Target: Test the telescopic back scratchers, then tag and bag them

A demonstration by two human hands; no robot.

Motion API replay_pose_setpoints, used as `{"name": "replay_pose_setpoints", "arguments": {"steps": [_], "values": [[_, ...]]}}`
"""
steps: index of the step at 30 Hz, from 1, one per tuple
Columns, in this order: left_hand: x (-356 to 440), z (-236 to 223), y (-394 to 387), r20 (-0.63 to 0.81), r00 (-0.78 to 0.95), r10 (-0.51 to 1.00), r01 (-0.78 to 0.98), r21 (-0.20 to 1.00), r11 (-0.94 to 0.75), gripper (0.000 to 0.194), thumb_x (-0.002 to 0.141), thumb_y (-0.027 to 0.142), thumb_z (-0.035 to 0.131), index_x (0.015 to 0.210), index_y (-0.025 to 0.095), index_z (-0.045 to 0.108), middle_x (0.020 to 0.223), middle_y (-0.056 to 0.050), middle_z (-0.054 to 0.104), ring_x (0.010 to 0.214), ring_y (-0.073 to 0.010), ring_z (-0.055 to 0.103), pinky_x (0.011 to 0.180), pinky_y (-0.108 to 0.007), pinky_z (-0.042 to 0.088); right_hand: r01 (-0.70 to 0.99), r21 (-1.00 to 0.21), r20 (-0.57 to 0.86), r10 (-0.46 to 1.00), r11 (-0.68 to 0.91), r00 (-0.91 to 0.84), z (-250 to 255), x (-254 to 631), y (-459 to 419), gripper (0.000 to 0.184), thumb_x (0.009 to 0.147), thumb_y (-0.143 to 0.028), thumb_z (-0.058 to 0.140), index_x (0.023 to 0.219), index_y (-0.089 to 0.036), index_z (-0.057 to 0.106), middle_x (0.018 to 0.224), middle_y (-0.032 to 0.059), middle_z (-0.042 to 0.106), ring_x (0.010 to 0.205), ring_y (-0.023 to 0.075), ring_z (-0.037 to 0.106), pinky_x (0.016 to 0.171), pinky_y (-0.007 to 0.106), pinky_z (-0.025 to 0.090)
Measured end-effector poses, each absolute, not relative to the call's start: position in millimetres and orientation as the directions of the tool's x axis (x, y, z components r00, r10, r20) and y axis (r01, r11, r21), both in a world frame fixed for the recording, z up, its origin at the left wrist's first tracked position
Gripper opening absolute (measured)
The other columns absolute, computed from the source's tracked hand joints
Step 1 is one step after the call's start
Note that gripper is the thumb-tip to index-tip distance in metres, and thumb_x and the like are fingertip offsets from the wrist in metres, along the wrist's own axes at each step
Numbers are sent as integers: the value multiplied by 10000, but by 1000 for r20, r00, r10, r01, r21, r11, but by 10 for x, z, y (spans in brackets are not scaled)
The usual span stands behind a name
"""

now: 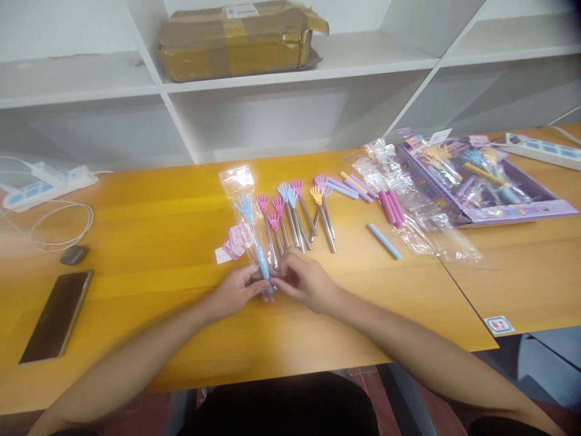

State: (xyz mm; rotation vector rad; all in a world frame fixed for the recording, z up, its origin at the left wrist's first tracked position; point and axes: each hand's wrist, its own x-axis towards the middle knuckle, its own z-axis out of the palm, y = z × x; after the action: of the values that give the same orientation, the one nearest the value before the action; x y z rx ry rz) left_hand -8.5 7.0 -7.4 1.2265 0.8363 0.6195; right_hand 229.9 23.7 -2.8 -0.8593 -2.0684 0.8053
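Note:
A blue back scratcher (262,261) with a hand-shaped head lies inside a clear plastic bag (239,179), head pointing away from me. My left hand (238,289) is closed round its blue handle through the bag. From the other side, my right hand (309,282) pinches the near part of the bag beside the handle; the fingertips are partly hidden. Just beyond my hands lie several loose back scratchers with bare metal rods, among them a pink one (278,206) and a yellow one (317,195). Small pink cards (236,240) rest left of the bag.
Coloured handle tubes (384,241), clear bags (420,233) and a purple display box (521,212) of bagged scratchers lie to the right. On the left are a phone (57,316), a dark small case (74,255) and a power strip (49,186). A taped carton (236,45) sits on the shelf.

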Motion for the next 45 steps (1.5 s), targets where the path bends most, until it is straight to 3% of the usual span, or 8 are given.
{"name": "replay_pose_setpoints", "arguments": {"steps": [7,16,26,45], "values": [[-70,3,98,-155,579,801,19,984,177,385,973,480,760,1171,150,751,946,-64,739,798,-179,740,783,-332,626,235,-832,279,745,502,-606,-18,2301,238,344,1078,-385,626,814,-221,480,771,-18,547,676,130,503,636,254,396],[-79,-27,98,-110,576,810,21,993,120,387,1030,511,659,1088,138,747,1149,-105,673,783,-170,766,736,-328,669,239,-853,208,722,464,-660,15,2311,244,374,1121,-454,546,860,-197,619,801,16,654,684,142,571,665,267,435],[-89,-54,94,-143,579,802,52,989,139,379,1047,499,640,1121,138,729,1103,-106,711,838,-193,779,852,-382,664,245,-856,188,716,455,-673,7,2333,269,439,1140,-499,471,892,-193,664,814,33,673,699,155,589,684,277,459],[-71,-41,54,-164,570,805,26,983,183,361,1042,485,655,1136,137,674,979,-106,764,847,-216,784,839,-402,666,245,-868,158,708,432,-688,16,2355,299,437,1159,-445,432,908,-185,676,839,47,696,741,163,629,732,281,470]]}}
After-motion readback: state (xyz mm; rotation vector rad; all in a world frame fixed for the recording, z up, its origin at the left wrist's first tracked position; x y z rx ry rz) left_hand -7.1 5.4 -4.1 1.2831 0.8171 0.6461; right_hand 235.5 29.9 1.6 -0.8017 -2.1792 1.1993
